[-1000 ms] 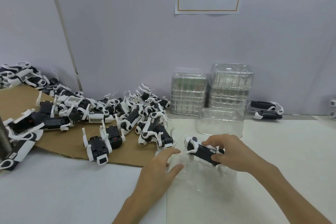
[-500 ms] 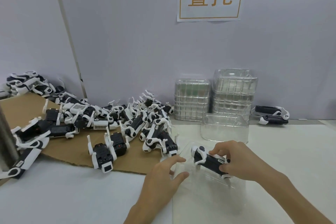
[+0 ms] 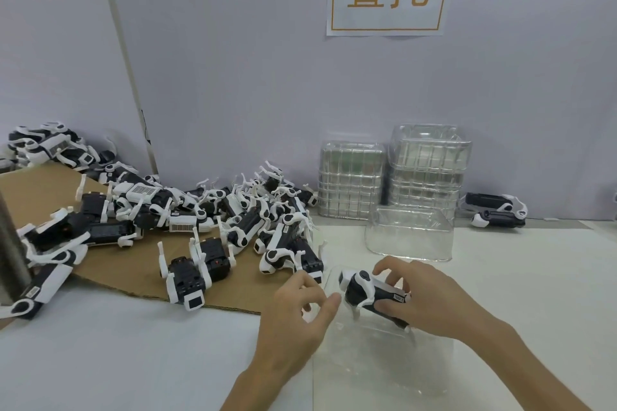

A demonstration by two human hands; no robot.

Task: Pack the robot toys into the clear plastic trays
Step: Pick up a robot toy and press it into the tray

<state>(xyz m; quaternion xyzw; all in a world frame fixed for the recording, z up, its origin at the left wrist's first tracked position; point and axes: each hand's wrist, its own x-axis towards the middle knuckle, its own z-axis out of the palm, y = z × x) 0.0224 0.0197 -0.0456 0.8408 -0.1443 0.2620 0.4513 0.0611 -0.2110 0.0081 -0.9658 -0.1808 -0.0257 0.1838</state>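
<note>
My right hand grips a black and white robot toy from above and holds it over a clear plastic tray on the white table. The toy is tilted, its head to the left and its legs down in the tray. To the left of the toy, my left hand rests at the tray's left rim with its fingers curled; whether it pinches the rim I cannot tell. A heap of robot toys lies on brown cardboard to the left.
Another empty clear tray stands behind my hands. Two stacks of clear trays stand against the grey wall. Two more toys lie at the far right. A metal post rises at the left edge.
My right hand has tipped the toy and lowered it a little into the tray. My left hand's fingers have curled in at the tray's left rim. My head has tilted a little.
</note>
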